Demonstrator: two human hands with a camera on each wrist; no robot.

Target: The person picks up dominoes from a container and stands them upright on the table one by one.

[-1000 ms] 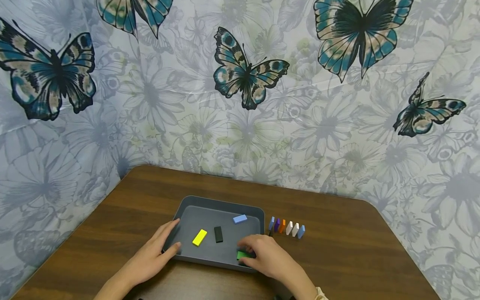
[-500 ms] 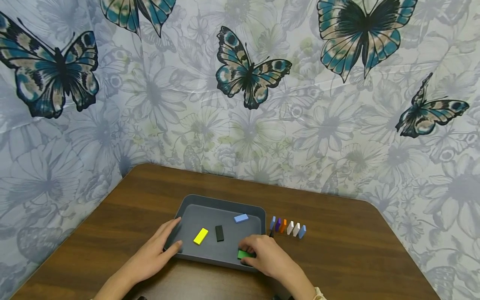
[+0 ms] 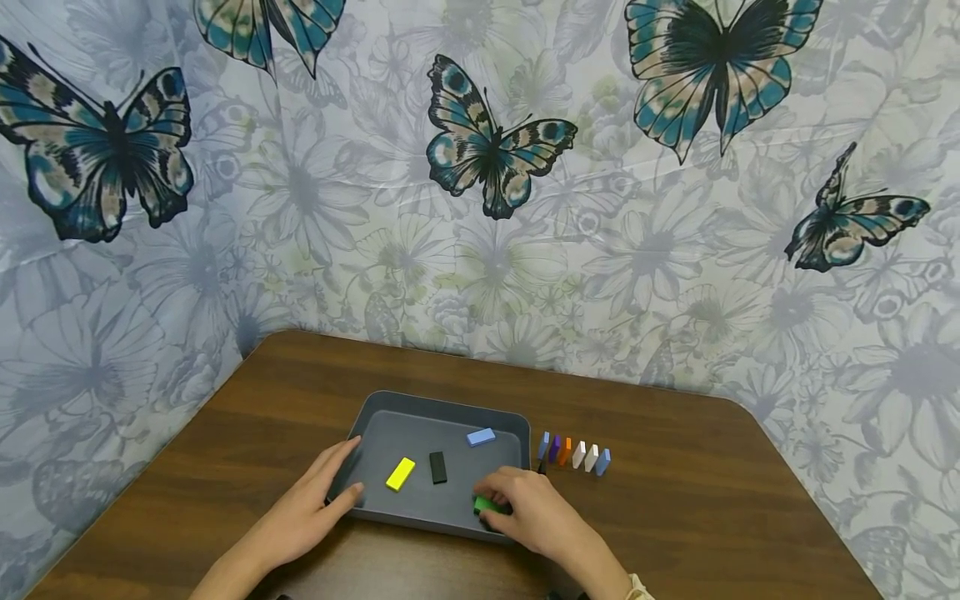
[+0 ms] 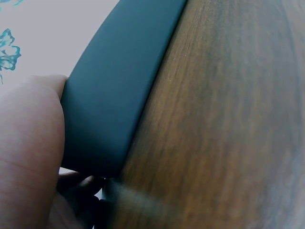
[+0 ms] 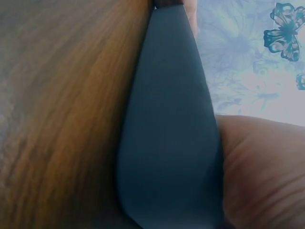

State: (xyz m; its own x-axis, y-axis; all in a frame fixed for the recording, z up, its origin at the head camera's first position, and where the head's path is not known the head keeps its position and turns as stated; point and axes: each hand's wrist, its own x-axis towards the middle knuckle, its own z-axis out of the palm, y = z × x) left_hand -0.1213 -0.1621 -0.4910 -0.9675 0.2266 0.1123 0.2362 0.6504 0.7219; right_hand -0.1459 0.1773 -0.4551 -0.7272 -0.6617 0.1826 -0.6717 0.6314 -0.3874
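A shallow dark grey tray [image 3: 442, 522] sits on the brown table. Inside it my right hand [image 3: 536, 510] pinches a green domino [image 3: 486, 505] between thumb and fingers, near the near right corner. The hand covers much of that domino. A yellow domino [image 3: 401, 474], a black domino [image 3: 438, 467] and a light blue domino [image 3: 481, 437] lie on the tray floor. At the tray's left side my left hand [image 3: 303, 508] rests over the rim with fairly straight fingers. In the left wrist view, the thumb [image 4: 31, 143] lies against the tray wall [image 4: 114, 90].
Right of the tray several dominoes stand upright in a row, among them a purple one [image 3: 555, 450], an orange one [image 3: 565, 452] and a white one [image 3: 578, 455]. A butterfly-patterned backdrop [image 3: 517, 275] rises behind the wooden table [image 3: 690, 500].
The green domino and the right fingertips have shifted slightly away from me within the tray. The left hand, the tray and the other dominoes stay in place.
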